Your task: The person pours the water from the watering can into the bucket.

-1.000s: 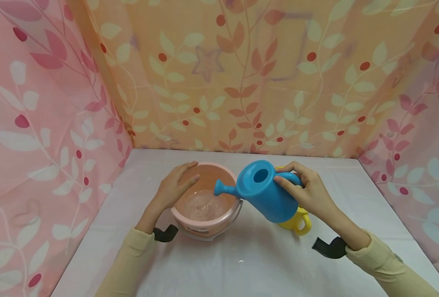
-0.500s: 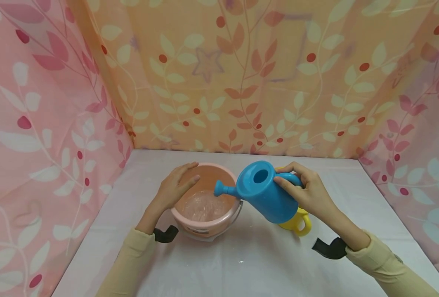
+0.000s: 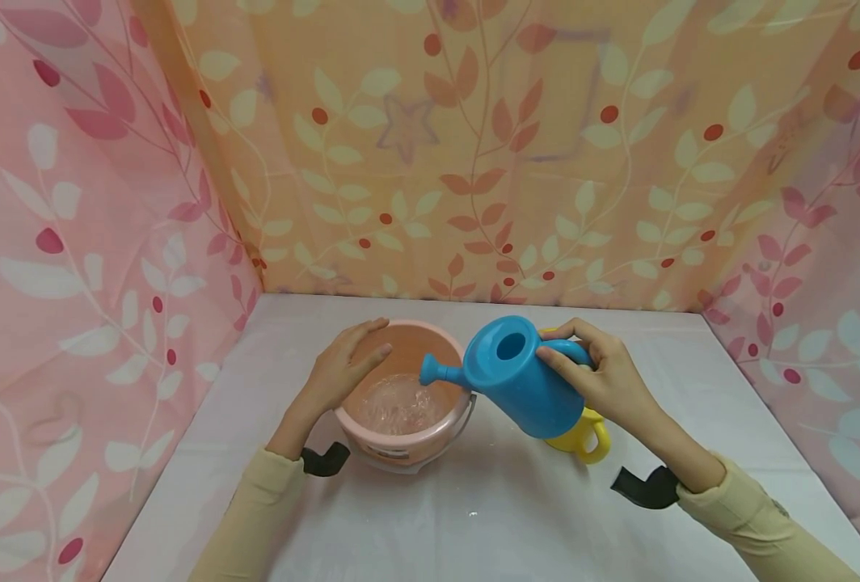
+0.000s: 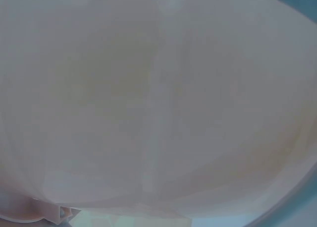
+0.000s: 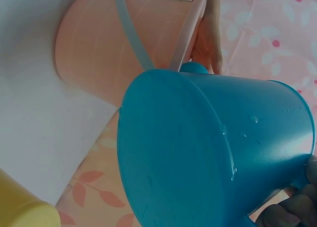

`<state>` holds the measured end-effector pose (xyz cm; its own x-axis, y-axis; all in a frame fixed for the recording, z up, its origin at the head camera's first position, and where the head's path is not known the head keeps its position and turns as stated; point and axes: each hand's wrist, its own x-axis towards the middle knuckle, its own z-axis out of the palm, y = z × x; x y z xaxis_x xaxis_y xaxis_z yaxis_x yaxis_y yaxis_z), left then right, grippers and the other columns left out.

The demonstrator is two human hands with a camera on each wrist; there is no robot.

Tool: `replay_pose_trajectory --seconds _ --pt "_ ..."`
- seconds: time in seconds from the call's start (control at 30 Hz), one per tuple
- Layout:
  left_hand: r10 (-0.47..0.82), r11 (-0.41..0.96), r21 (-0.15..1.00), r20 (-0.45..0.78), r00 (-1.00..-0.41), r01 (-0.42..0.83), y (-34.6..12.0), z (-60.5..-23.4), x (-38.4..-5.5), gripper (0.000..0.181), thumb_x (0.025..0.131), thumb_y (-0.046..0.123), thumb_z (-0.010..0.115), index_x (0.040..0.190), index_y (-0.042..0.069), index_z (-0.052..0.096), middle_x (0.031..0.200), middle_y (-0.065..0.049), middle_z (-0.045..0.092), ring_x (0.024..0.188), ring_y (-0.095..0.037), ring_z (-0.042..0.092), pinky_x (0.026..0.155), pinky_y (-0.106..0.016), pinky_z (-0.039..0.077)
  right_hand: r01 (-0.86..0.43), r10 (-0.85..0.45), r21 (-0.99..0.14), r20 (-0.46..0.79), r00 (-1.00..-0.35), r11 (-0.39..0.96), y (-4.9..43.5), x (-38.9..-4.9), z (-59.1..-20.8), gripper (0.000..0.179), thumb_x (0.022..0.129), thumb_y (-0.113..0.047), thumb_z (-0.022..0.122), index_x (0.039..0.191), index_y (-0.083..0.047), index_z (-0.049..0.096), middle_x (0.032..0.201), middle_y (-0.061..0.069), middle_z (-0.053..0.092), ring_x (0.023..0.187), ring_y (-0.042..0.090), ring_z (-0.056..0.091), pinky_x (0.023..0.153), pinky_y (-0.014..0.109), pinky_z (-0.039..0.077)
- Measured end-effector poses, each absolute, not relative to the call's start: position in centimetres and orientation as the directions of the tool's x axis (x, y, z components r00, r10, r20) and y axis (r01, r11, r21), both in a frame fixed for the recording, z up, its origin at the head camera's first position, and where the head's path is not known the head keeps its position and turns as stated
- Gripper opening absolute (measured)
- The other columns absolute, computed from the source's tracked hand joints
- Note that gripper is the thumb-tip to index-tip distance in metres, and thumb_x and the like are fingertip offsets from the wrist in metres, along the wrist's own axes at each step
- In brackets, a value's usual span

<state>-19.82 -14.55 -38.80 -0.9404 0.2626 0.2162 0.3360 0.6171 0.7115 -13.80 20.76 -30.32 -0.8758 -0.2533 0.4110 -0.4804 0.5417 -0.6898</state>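
Note:
My right hand point(image 3: 604, 368) grips the handle of a blue watering can point(image 3: 528, 384), tilted with its spout over the pink bucket point(image 3: 408, 440). Water ripples in the bucket below the spout. At the bucket's left rim my left hand point(image 3: 343, 364) rests with fingers and thumb extended over the opening. In the right wrist view, the can's base and side point(image 5: 247, 123) fill the middle, with water drops on it. Only the bucket's pale wall point(image 4: 148, 88) shows large in the left wrist view; the left fingers are out of sight there.
Behind the watering can, partly hidden, stands a yellow object with a handle point(image 3: 593, 440), also seen as a yellow edge point(image 5: 25, 207) in the right wrist view. Small drops lie on the white table point(image 3: 488, 541). Patterned cloth point(image 3: 401, 162) hangs around the table.
Both hands, the watering can and the bucket stay practically in place. The ripples on the water in the bucket keep shifting.

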Motion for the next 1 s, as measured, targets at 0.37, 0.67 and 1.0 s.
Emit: replay_pose_trajectory --seconds 0.37,0.67,1.0 --pt "0.262 0.616 0.709 0.225 -0.938 0.343 -14.55 -38.93 -19.93 0.054 0.091 0.057 0.045 0.139 0.034 0.04 0.145 0.003 0.038 0.136 -0.024 0.031 0.103 -0.059 0.028 -0.483 -0.254 -0.687 0.414 -0.874 0.543 20.67 -13.75 -30.18 0.018 0.086 -0.011 0.066 0.102 -0.005 0.06 0.106 0.016 0.067 0.094 0.037 0.065 0.077 0.056 0.05" --pt "0.267 0.614 0.708 0.231 -0.936 0.35 -14.58 -38.78 -19.93 0.054 0.091 0.055 0.045 0.139 0.031 0.041 0.144 0.002 0.039 0.135 -0.024 0.031 0.104 -0.059 0.027 -0.483 -0.258 -0.692 0.41 -0.875 0.537 20.71 -13.85 -30.18 0.02 0.085 -0.012 0.067 0.103 -0.006 0.06 0.107 0.015 0.067 0.095 0.035 0.065 0.077 0.055 0.051" --pt "0.26 0.617 0.71 0.225 -0.939 0.341 -14.54 -38.72 -19.83 0.054 0.091 0.056 0.045 0.139 0.031 0.041 0.144 0.003 0.039 0.135 -0.024 0.031 0.104 -0.059 0.027 -0.486 -0.26 -0.694 0.412 -0.873 0.532 20.73 -13.88 -30.21 0.02 0.085 -0.012 0.067 0.103 -0.006 0.061 0.107 0.015 0.067 0.095 0.035 0.065 0.076 0.055 0.051"
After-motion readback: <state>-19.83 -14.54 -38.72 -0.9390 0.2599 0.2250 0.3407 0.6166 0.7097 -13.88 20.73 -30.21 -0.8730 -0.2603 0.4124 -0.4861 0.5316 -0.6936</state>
